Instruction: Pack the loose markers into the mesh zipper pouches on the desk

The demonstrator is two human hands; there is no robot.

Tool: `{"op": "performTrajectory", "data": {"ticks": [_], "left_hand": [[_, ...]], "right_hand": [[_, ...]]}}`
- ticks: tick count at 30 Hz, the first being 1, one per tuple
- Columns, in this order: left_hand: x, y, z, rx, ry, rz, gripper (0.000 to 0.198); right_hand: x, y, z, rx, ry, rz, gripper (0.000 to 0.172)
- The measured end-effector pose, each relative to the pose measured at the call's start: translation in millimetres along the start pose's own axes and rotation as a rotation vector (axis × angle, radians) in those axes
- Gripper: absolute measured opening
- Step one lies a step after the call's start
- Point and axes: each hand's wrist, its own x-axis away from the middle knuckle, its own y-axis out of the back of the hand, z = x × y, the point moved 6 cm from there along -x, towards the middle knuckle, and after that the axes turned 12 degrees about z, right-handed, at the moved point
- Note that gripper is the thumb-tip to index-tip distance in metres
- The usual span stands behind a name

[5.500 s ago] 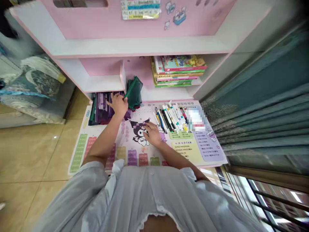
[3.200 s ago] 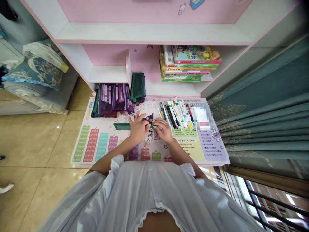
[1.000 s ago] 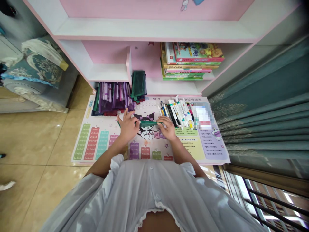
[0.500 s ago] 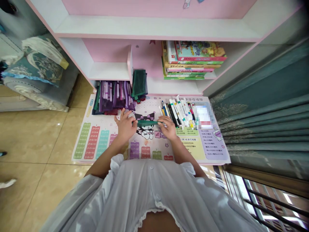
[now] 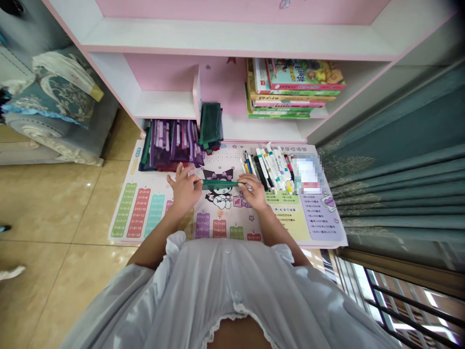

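Now the left hand (image 5: pixel 184 190) and right hand (image 5: pixel 253 191) hold a narrow green pouch (image 5: pixel 217 183) between them, left fingers (image 5: pixel 180 171) spread, right fingers (image 5: pixel 247 180) together on it. Purple pouches (image 5: pixel 170 148) lie beyond the left fingers, pens (image 5: pixel 271 169) beyond the right.

Pouch (image 5: pixel 218 183) seemingly dark green; desk mat (image 5: pixel 156 182) pale pink (times-table columns rainbow-coloured); curtain (image 5: pixel 385 194) teal, damask-patterned.

1. My left hand (image 5: pixel 184 190) and right hand (image 5: pixel 252 190) hold a narrow green pouch (image 5: pixel 218 183) flat between them, over a printed mat (image 5: pixel 319 218).
2. Markers (image 5: pixel 271 169) lie just beyond my right hand.
3. Purple pouches (image 5: pixel 170 148) sit at the mat's upper left, below a white shelf (image 5: pixel 163 105).
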Motion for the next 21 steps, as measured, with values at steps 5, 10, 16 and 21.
{"op": "performTrajectory", "data": {"ticks": [5, 10, 16, 21], "left_hand": [[1.6, 4.0, 4.7, 0.017, 0.012, -0.016, 0.017], [2.0, 6.2, 9.0, 0.034, 0.038, -0.024, 0.015], [2.8, 7.6, 8.8, 0.043, 0.047, -0.011, 0.016], [4.4, 10.4, 12.0, 0.039, 0.07, -0.017, 0.015]], "right_hand": [[-0.4, -0.3, -1.6, 0.003, -0.036, 0.014, 0.021], [-0.3, -0.1, -1.3, 0.014, -0.034, 0.004, 0.023], [0.2, -0.6, -3.0, 0.02, -0.042, 0.013, 0.022], [-0.7, 0.4, -0.1, 0.011, -0.026, 0.001, 0.021]]}}
